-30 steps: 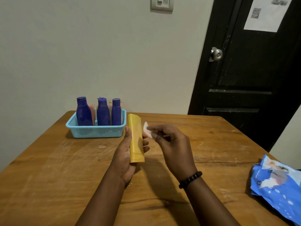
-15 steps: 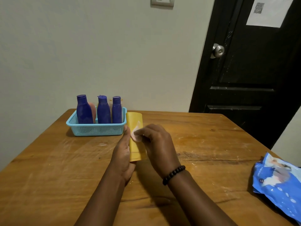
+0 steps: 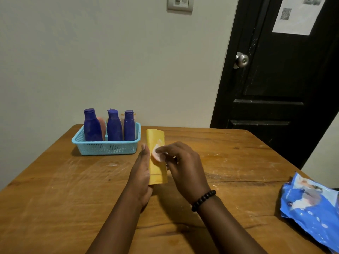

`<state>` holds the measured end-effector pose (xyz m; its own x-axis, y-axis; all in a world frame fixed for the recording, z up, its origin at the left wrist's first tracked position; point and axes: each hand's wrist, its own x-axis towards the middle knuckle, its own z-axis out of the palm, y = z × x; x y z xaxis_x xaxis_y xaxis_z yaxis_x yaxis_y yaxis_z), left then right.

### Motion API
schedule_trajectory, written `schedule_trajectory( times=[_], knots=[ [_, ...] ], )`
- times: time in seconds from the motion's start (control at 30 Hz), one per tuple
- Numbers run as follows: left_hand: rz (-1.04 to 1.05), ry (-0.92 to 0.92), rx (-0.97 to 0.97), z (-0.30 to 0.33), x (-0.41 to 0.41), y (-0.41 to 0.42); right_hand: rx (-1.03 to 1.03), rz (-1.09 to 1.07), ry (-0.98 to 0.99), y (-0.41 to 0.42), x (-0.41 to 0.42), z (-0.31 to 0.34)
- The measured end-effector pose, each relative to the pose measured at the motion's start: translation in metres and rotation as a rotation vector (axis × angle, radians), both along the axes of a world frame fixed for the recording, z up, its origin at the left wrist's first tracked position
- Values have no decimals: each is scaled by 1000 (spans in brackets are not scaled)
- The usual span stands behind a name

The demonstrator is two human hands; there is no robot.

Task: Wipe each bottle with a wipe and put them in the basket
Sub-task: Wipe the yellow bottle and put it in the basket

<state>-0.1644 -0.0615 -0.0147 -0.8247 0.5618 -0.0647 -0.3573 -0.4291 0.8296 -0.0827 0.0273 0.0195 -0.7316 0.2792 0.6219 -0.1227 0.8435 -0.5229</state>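
My left hand [image 3: 140, 173] grips a yellow bottle [image 3: 156, 139] from its left side, holding it above the middle of the wooden table [image 3: 55, 189]. With its fingertips, my right hand [image 3: 183, 165] presses a small white wipe [image 3: 156, 155] against the bottle's front. A light blue mesh basket [image 3: 106, 148] stands at the back left. Three dark blue bottles [image 3: 114, 125] stand upright in it, with a pinkish item partly hidden behind them.
A blue packet of wipes [image 3: 311, 208] lies at the table's right edge. A plain wall runs behind the table, and a black door [image 3: 275, 79] with a metal knob [image 3: 241, 60] stands to the back right.
My right hand brought the wipe from beside the bottle onto its front and now rubs it there. The left hand keeps its hold on the bottle.
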Motion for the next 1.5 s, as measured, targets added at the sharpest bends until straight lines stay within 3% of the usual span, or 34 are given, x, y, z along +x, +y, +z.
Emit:
schedule_trajectory(
  times=[0.07, 0.13, 0.23, 0.33, 0.47, 0.73, 0.97, 1.13, 1.27, 1.33, 1.4, 1.5],
  knots=[
    [17, -33, 8, -2, 1, 1, 100, -8, -6, -7, -6, -6],
    [10, -86, 40, -3, -1, -1, 73, 26, -20, -12, -4, -16],
    [2, -49, 49, -2, -8, -3, 129, 93, -92, -17, 14, -29],
    [30, -27, 66, 0, -11, -4, 30, 163, -88, -10, 29, -25],
    [18, -41, 56, -3, -10, -6, -96, 26, 33, 8, 21, -5],
    [-23, 20, 71, 1, -1, -5, 80, -47, 58, 11, -37, 40],
    [-50, -61, 130, 2, 2, -7, 87, 23, 11, -8, -20, 2],
    [-38, -103, 92, -3, 0, -5, 128, -11, 96, -17, 3, -17],
    [-44, -93, 97, -2, -1, -7, 45, 68, -7, -14, 19, -23],
    [-43, -66, 72, -3, -4, -8, -120, 148, -82, -9, 24, -12],
    [-51, -49, 50, -1, -4, -8, -274, 133, -36, -4, 22, 2],
    [-55, 17, -30, -2, -3, -5, -223, 7, 45, 3, 4, 17]
  ],
)
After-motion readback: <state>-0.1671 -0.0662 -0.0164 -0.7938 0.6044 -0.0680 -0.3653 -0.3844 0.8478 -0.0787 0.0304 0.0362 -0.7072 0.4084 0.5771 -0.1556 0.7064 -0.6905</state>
